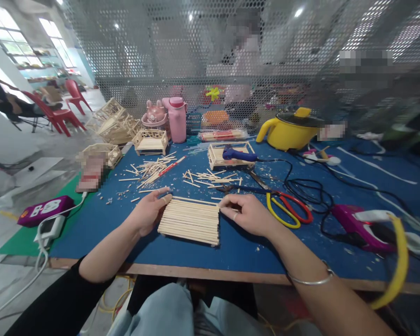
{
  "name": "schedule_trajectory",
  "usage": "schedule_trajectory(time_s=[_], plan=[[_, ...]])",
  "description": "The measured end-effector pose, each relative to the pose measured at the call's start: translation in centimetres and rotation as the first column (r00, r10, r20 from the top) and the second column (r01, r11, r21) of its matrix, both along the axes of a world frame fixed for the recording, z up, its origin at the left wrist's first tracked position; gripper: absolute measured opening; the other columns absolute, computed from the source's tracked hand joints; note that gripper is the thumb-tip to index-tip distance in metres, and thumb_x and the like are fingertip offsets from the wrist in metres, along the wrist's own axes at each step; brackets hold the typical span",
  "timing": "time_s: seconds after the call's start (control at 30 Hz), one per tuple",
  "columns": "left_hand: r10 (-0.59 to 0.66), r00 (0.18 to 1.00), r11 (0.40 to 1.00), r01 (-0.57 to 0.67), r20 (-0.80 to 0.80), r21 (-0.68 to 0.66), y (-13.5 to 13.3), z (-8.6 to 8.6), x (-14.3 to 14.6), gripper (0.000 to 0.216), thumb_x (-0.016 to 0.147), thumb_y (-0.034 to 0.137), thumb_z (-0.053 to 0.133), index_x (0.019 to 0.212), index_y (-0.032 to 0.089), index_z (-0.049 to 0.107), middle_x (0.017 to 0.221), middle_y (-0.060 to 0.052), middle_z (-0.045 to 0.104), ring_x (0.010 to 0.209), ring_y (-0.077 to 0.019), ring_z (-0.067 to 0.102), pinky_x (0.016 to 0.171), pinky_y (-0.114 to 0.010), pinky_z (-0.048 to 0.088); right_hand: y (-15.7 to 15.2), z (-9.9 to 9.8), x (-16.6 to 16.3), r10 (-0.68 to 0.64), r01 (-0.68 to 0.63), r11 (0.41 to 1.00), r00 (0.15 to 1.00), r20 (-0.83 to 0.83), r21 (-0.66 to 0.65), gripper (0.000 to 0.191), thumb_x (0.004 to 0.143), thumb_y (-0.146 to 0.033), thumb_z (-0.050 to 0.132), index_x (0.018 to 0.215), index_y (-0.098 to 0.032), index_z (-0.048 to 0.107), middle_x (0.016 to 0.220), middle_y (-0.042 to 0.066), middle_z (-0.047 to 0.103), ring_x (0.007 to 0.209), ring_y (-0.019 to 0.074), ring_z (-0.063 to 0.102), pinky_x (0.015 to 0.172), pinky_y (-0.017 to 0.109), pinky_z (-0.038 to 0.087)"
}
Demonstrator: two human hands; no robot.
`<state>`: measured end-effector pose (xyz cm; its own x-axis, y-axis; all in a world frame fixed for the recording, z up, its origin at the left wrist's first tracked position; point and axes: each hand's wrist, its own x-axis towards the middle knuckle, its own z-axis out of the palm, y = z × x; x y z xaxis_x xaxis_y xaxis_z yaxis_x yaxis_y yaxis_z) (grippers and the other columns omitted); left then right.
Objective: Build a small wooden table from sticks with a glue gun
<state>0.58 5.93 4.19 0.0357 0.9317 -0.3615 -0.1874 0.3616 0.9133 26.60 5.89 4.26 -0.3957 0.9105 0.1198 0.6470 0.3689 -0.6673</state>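
A flat panel of thin wooden sticks [189,221], laid side by side, sits on the blue table in front of me. Along its far edge runs one wooden stick [196,201], with a narrow dark gap between it and the rows. My left hand [150,212] pinches that stick's left end at the panel's far left corner. At the opposite corner, my right hand [247,213] has thumb and fingers closed on the right end. The fingertips partly hide both ends, so I cannot tell whether the stick touches the panel.
Loose sticks [210,177] lie beyond the panel. A blue glue gun [240,154] rests on a small stick frame [215,161]. Scissors [283,210] lie right, near black cords. A yellow pot [290,133], pink jug [177,120] and perforated metal screen [182,51] stand behind.
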Motion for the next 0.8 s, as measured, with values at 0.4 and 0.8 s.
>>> schedule_trajectory(time_s=[0.4,0.8], plan=[[0.353,0.935,0.784,-0.269,-0.045,0.559,-5.9,-1.7,0.1,0.055,0.085,0.042,0.059,0.133,0.026,0.035,0.083,-0.001,0.073,0.078,-0.0157,0.069,0.073,-0.027,0.055,-5.6,1.1,-2.5,-0.166,0.153,0.986,0.817,-0.552,-0.070,0.023,0.076,-0.026,0.067,0.097,-0.022,0.058,0.081,0.001,0.062,0.072,0.0138,0.058,0.067,0.024,0.048],[0.480,0.876,0.478,-0.309,0.050,0.822,-8.1,-4.5,0.3,0.040,0.084,0.016,0.063,0.120,0.030,0.050,0.084,0.002,0.075,0.071,-0.0115,0.071,0.076,-0.023,0.055,-5.3,-1.4,-3.6,-0.273,0.147,0.962,0.464,-0.842,-0.231,0.023,0.066,-0.036,0.079,0.082,-0.024,0.068,0.081,-0.001,0.065,0.073,0.0128,0.058,0.067,0.025,0.046]])
